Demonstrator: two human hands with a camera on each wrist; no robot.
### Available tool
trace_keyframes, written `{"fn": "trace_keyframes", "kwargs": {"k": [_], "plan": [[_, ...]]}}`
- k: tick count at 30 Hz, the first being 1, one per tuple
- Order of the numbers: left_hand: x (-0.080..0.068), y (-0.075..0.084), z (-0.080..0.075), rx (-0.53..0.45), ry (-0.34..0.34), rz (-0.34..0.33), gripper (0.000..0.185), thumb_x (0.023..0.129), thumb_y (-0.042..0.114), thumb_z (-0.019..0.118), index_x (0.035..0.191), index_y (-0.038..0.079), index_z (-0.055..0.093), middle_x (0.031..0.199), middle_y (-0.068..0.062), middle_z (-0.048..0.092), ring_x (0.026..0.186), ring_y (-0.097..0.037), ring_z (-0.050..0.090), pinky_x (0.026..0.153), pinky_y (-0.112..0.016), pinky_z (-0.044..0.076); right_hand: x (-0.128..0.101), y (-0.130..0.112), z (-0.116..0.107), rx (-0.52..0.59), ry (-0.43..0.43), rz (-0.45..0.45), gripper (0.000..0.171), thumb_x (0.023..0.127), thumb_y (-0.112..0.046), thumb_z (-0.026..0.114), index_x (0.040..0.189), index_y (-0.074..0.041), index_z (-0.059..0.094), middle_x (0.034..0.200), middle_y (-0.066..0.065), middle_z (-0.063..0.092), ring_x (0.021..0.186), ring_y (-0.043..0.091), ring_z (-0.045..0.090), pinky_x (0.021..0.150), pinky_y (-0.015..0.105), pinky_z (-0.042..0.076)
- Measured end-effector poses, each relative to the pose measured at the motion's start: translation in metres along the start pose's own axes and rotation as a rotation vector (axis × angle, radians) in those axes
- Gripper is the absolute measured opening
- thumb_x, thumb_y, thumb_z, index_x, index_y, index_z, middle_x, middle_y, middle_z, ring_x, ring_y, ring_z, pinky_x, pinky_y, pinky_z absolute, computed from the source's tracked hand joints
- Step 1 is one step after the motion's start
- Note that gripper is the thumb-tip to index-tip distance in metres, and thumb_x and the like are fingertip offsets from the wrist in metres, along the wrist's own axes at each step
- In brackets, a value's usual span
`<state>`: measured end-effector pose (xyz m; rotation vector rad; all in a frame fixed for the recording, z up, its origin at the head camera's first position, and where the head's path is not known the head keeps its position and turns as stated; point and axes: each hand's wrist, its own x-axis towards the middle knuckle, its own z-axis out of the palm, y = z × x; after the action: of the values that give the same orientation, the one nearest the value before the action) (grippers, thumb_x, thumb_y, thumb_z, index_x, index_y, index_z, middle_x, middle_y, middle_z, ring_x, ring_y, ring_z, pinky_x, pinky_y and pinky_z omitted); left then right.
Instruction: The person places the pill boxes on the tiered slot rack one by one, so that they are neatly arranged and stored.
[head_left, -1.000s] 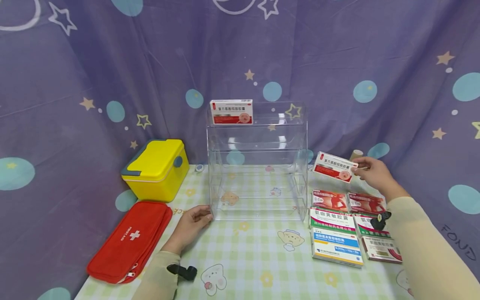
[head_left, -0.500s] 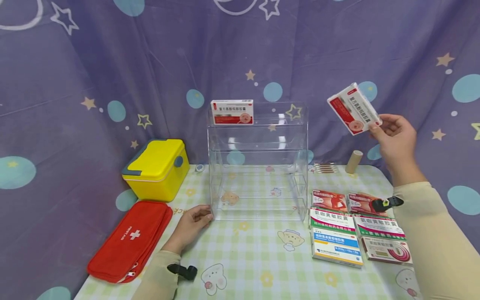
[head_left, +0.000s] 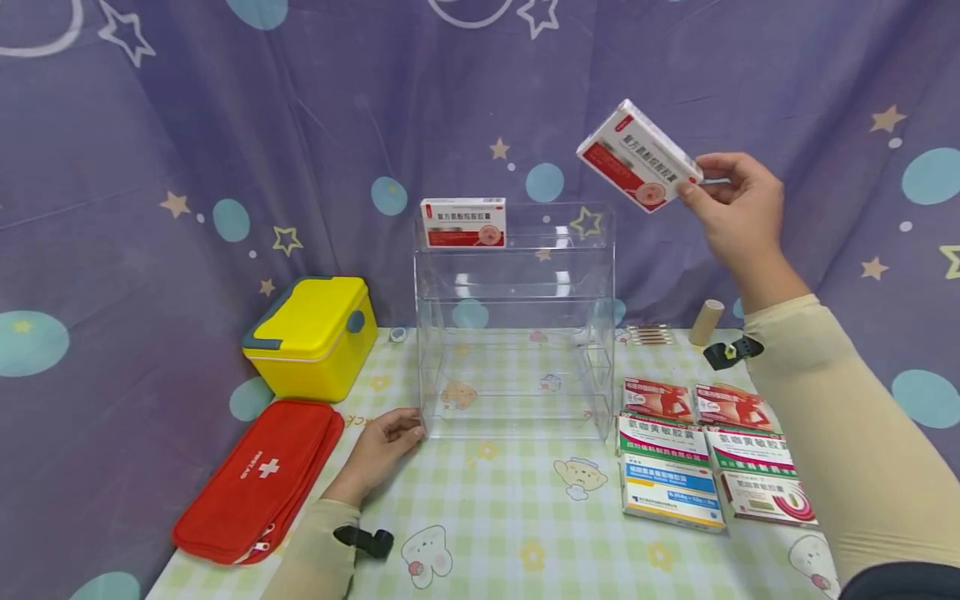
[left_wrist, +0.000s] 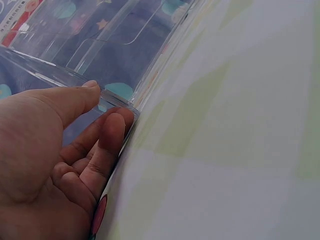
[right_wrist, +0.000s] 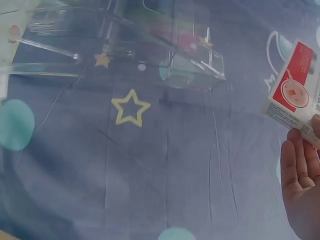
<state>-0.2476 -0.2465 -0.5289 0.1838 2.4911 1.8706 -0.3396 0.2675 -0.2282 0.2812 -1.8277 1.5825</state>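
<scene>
At one o'clock from the clear rack (head_left: 513, 293), with the tilted white-and-red box (head_left: 636, 160) pinched by one end in the right hand (head_left: 738, 208), better to turn it level gently, steadying the rack's seven-o'clock corner inside the curled fingers of the left hand (head_left: 381, 452).

In the head view, the red-and-white carton (head_left: 639, 158) hides part of my right hand (head_left: 742, 204), and my right sleeve (head_left: 847, 425) covers one end of a green-banded box (head_left: 750, 452). The bottom right corner crops a dark rounded thing (head_left: 907, 582) I can't identify; a little disc (head_left: 398, 335) near the yellow case (head_left: 311, 333) is too small to make out. My right wrist view cuts off the carton, my left the clear rack (left_wrist: 112, 30).
</scene>
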Motion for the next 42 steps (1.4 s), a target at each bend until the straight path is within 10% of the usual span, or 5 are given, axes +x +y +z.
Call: {"fn": "trace_keyframes", "kwargs": {"k": [21,42], "plan": [[0.000,0.001,0.002,0.003,0.002,0.013,0.037,0.100,0.007,0.071,0.136,-0.002,0.065,0.111,-0.017,0.071,0.095,-0.027,0.070,0.078,-0.027,0.060,0.024,0.023,0.071,-0.370,-0.226,0.136,0.033,0.096,-0.027,0.079,0.127,-0.017,0.074,0.121,0.006,0.070,0.100,0.016,0.066,0.077,0.026,0.052],[-0.001,0.002,0.001,-0.005,0.002,0.011,0.036,0.100,0.007,0.072,0.135,-0.002,0.065,0.109,-0.015,0.071,0.094,-0.024,0.070,0.079,-0.027,0.060,0.018,0.040,0.079,-0.370,-0.274,0.153,0.032,0.101,-0.029,0.073,0.127,-0.011,0.075,0.117,0.005,0.073,0.098,0.013,0.063,0.080,0.024,0.049]]}}
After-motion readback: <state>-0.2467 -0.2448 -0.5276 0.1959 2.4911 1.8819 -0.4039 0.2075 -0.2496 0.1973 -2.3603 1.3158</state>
